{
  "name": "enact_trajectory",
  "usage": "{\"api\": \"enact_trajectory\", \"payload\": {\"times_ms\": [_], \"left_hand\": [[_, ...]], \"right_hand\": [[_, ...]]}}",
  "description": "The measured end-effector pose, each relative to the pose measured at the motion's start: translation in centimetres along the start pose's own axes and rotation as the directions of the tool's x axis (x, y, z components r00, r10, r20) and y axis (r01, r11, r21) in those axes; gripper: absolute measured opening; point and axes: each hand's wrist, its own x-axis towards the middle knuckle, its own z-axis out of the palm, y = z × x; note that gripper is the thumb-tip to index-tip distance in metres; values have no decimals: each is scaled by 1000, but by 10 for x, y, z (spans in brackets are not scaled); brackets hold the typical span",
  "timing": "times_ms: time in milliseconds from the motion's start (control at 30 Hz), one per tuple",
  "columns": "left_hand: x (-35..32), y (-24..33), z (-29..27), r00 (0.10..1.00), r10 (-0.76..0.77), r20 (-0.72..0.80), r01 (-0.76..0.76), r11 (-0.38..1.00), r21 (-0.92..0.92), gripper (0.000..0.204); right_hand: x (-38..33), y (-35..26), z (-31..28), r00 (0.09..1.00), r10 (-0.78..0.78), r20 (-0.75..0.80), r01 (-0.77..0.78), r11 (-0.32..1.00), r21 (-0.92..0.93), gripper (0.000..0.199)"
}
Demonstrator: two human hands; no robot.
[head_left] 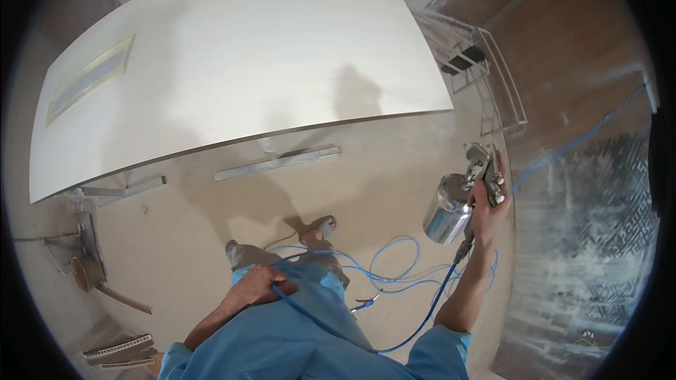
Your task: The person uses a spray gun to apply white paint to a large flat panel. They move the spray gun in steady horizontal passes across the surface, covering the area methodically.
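Note:
My right hand (488,204) is closed around the grip of a metal spray gun (479,166), out to the right of my body. A shiny silver paint cup (448,210) hangs from the gun, tilted. From the gun's lower end a blue air hose (442,294) loops down across my front. My left hand (262,284) is closed on that same hose at my waist. Ahead of me lies a large white door panel (267,49), raised off the floor, with a taped-over rectangular section (91,79) at its left.
Loose coils of blue hose (394,260) and a small blue air blow gun (365,304) lie on the floor by my feet. A metal wire rack (503,77) stands right of the panel. Metal bars (278,162) show beneath its near edge. Wood pieces (120,348) lie lower left.

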Motion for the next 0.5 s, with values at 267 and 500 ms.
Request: {"api": "enact_trajectory", "payload": {"times_ms": [267, 500], "left_hand": [[144, 154, 39, 994, 107, 31, -105, 994, -40, 41], [266, 222, 54, 908, 395, 138, -364, 908, -207, 35]], "right_hand": [[140, 52, -139, 993, -26, 115, 13, 993, 115, 64], [241, 55, -155, 869, 9, 495, 29, 997, -68, 60]]}}
